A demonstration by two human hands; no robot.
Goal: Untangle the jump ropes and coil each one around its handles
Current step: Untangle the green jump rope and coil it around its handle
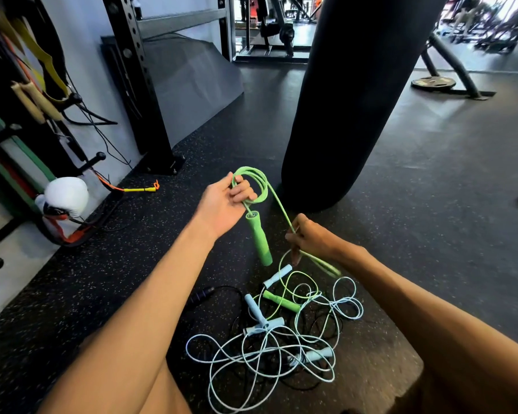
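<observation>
My left hand (223, 204) grips a small coil of the green jump rope (259, 182), and one green handle (259, 237) hangs below it. The green cord runs down to my right hand (310, 237), which pinches it. From there it drops into a tangle on the floor, where the second green handle (281, 300) lies. Light blue ropes (251, 354) with several pale blue handles (256, 313) are knotted through the same pile. A black rope with a dark handle (201, 295) lies under them.
A black punching bag (356, 100) hangs just beyond my hands. A rack post (150, 115) and hanging bands stand at the left, with a white boxing glove (66, 195) and a yellow-handled cord (139, 189) on the floor. A weight plate (433, 83) lies far right.
</observation>
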